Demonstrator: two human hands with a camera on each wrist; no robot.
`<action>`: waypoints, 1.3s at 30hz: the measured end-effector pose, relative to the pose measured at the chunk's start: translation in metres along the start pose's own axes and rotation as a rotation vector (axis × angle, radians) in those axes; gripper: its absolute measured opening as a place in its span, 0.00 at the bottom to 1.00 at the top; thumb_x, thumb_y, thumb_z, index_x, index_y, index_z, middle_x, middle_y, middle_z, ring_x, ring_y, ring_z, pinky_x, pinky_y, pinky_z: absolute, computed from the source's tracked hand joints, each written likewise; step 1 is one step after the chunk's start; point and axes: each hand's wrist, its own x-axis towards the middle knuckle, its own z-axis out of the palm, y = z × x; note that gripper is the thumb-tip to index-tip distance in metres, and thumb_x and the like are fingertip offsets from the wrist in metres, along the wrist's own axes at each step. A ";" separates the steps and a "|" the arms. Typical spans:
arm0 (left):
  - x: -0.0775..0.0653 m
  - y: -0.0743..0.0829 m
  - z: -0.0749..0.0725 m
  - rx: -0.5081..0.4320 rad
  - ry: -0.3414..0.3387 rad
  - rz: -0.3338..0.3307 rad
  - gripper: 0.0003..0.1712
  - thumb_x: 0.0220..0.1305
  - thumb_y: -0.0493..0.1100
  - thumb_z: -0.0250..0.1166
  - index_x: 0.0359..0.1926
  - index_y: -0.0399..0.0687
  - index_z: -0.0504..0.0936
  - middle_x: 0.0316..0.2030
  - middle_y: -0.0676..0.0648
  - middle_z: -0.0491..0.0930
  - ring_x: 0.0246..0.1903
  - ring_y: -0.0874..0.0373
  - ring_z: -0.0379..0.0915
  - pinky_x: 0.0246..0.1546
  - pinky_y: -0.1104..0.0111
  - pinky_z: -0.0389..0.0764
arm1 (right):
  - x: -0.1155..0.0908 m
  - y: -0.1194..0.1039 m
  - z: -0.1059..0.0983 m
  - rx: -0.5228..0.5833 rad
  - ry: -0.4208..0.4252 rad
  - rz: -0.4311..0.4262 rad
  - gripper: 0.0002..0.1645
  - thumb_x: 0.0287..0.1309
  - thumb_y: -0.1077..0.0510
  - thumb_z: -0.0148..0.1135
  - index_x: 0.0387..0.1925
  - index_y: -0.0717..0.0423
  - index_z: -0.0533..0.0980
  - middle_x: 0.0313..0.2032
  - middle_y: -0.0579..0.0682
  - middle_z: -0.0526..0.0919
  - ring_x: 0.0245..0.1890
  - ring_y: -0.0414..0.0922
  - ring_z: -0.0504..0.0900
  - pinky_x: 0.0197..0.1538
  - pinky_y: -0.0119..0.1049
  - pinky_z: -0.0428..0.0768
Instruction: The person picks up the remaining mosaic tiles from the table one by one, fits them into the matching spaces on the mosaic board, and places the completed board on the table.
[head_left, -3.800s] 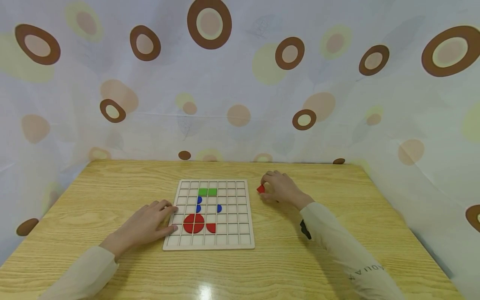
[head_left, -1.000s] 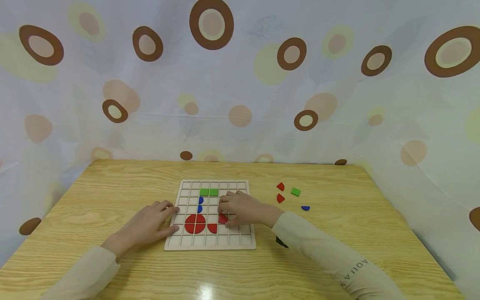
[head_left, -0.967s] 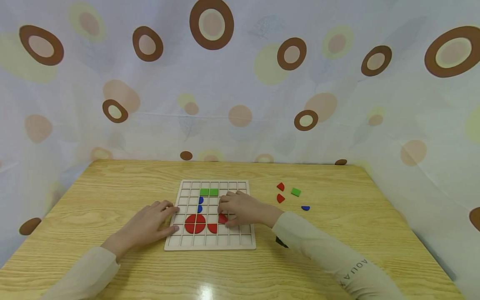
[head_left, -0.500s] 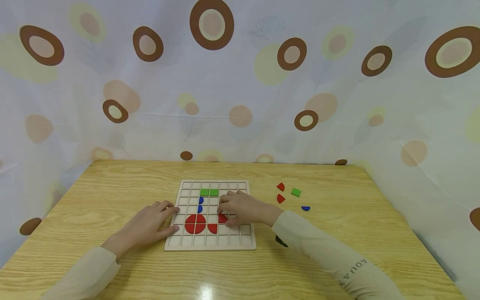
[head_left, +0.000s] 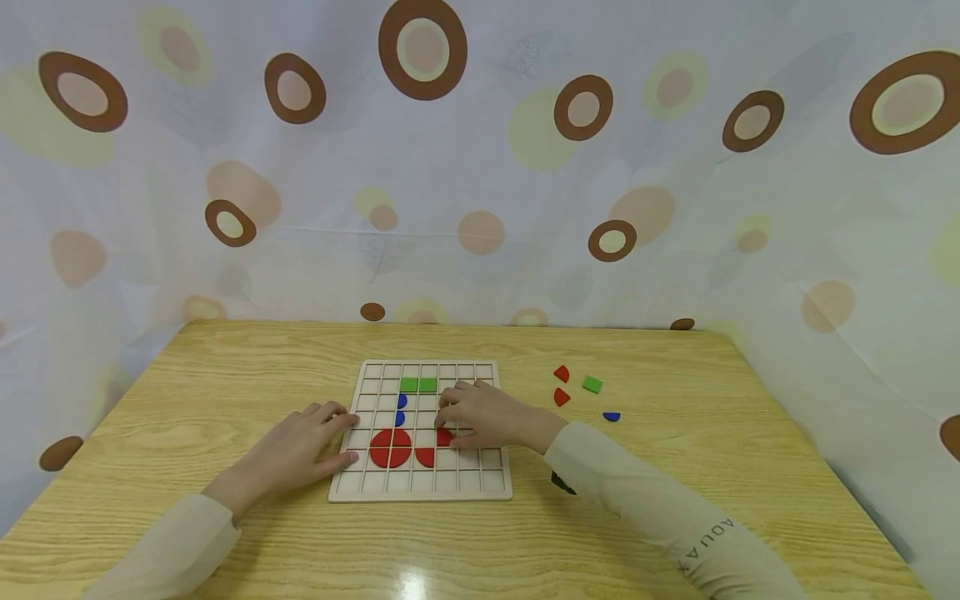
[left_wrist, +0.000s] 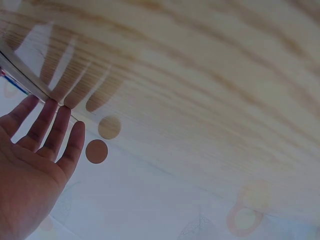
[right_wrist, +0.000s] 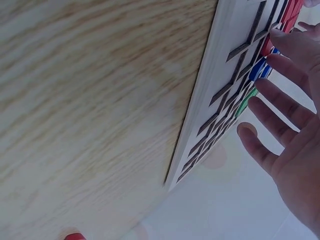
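A pale gridded board point(head_left: 420, 499) lies on the table. My left hand point(head_left: 292, 450) rests at its left edge, fingers extended and thumb on the rim. Over the right half is my right hand point(head_left: 487, 417), its thumb touching a red quarter-circle piece point(head_left: 444, 437) that lies flat in a cell. In the right wrist view the other fingers are spread apart. Another red quarter piece point(head_left: 425, 457) sits diagonally below it. To the left, several red quarters form a full circle point(head_left: 381, 457). Blue half-circle pieces point(head_left: 400, 417) and green squares point(head_left: 427, 385) fill cells higher up.
Loose on the table right of the board are two red quarter pieces point(head_left: 562, 397), a green square point(head_left: 592, 384) and a blue half circle point(head_left: 612, 416). A patterned curtain point(head_left: 480, 167) stands behind the wooden table point(head_left: 300, 550).
My right hand has brought a red quarter piece from the right onto the board. Over the last second the piece has straightened and settled flat in its cell. The left hand stays put.
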 end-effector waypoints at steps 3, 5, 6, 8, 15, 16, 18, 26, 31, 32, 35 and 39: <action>0.000 0.000 0.000 0.003 0.000 0.001 0.29 0.58 0.60 0.60 0.55 0.49 0.74 0.51 0.49 0.72 0.49 0.52 0.70 0.47 0.55 0.74 | 0.000 0.000 0.000 0.002 0.004 0.000 0.16 0.56 0.46 0.60 0.46 0.42 0.77 0.50 0.45 0.75 0.52 0.44 0.71 0.56 0.46 0.70; 0.000 0.000 0.001 0.005 -0.002 0.000 0.29 0.57 0.60 0.60 0.55 0.49 0.74 0.51 0.49 0.72 0.49 0.52 0.70 0.48 0.55 0.74 | -0.001 0.000 0.000 0.000 0.008 -0.004 0.16 0.56 0.45 0.60 0.46 0.43 0.77 0.49 0.45 0.75 0.51 0.44 0.71 0.55 0.46 0.71; 0.000 0.000 0.001 0.005 -0.001 0.001 0.29 0.58 0.60 0.60 0.55 0.49 0.74 0.51 0.48 0.72 0.49 0.51 0.70 0.48 0.54 0.74 | -0.001 0.000 0.000 0.000 0.010 -0.006 0.16 0.56 0.45 0.60 0.46 0.43 0.77 0.49 0.45 0.75 0.51 0.44 0.71 0.55 0.45 0.71; 0.000 0.001 0.001 0.004 0.000 0.002 0.29 0.57 0.60 0.60 0.55 0.48 0.74 0.51 0.48 0.72 0.49 0.51 0.70 0.47 0.54 0.74 | -0.002 0.000 0.000 -0.005 0.022 -0.013 0.16 0.55 0.45 0.61 0.45 0.43 0.78 0.48 0.46 0.75 0.50 0.44 0.72 0.53 0.45 0.72; 0.000 0.002 -0.001 -0.004 -0.013 -0.006 0.29 0.58 0.60 0.59 0.56 0.49 0.74 0.52 0.48 0.72 0.50 0.51 0.69 0.48 0.54 0.73 | -0.004 0.002 0.002 -0.018 0.056 -0.008 0.13 0.56 0.45 0.60 0.41 0.43 0.78 0.46 0.45 0.76 0.48 0.43 0.73 0.51 0.42 0.73; 0.000 0.002 -0.001 -0.005 -0.017 -0.008 0.30 0.58 0.60 0.59 0.56 0.49 0.74 0.52 0.48 0.72 0.50 0.52 0.69 0.48 0.54 0.73 | -0.004 0.003 0.002 -0.016 0.063 -0.007 0.13 0.56 0.45 0.60 0.41 0.43 0.78 0.46 0.45 0.76 0.48 0.43 0.73 0.52 0.43 0.73; 0.000 0.002 -0.001 -0.007 -0.018 -0.008 0.29 0.58 0.60 0.59 0.56 0.49 0.74 0.52 0.48 0.72 0.49 0.52 0.69 0.48 0.55 0.73 | -0.005 0.004 0.002 -0.005 0.077 -0.008 0.11 0.56 0.45 0.60 0.39 0.44 0.79 0.45 0.45 0.76 0.47 0.43 0.73 0.51 0.44 0.73; 0.000 0.002 -0.001 -0.004 0.012 0.017 0.29 0.58 0.59 0.60 0.55 0.47 0.75 0.50 0.48 0.73 0.48 0.51 0.71 0.46 0.54 0.74 | -0.006 0.005 0.003 0.002 0.079 -0.011 0.08 0.55 0.45 0.61 0.31 0.42 0.78 0.43 0.43 0.76 0.45 0.42 0.72 0.49 0.42 0.73; 0.001 0.003 -0.003 -0.003 0.002 0.015 0.28 0.58 0.58 0.60 0.55 0.47 0.75 0.50 0.47 0.73 0.48 0.51 0.70 0.46 0.55 0.74 | -0.005 0.005 0.005 -0.003 0.080 -0.016 0.07 0.55 0.45 0.61 0.30 0.42 0.78 0.43 0.43 0.76 0.44 0.42 0.71 0.46 0.40 0.72; 0.001 0.003 -0.003 -0.001 -0.001 0.016 0.28 0.58 0.58 0.60 0.55 0.47 0.75 0.50 0.47 0.73 0.48 0.51 0.70 0.46 0.55 0.74 | -0.005 0.005 0.005 -0.003 0.079 -0.015 0.07 0.55 0.45 0.61 0.30 0.42 0.78 0.43 0.43 0.76 0.43 0.41 0.71 0.46 0.40 0.72; 0.000 0.003 -0.004 0.002 -0.007 0.015 0.28 0.59 0.58 0.59 0.55 0.47 0.74 0.51 0.48 0.73 0.48 0.51 0.70 0.46 0.54 0.74 | -0.005 0.006 0.005 -0.004 0.074 -0.012 0.07 0.55 0.45 0.61 0.31 0.42 0.78 0.43 0.43 0.76 0.43 0.41 0.71 0.45 0.39 0.71; 0.000 0.003 -0.003 0.005 -0.007 0.016 0.28 0.58 0.58 0.59 0.54 0.47 0.74 0.50 0.48 0.73 0.48 0.51 0.70 0.45 0.54 0.75 | -0.005 0.006 0.005 -0.005 0.076 -0.009 0.08 0.55 0.45 0.61 0.31 0.42 0.79 0.42 0.43 0.76 0.42 0.41 0.71 0.44 0.39 0.71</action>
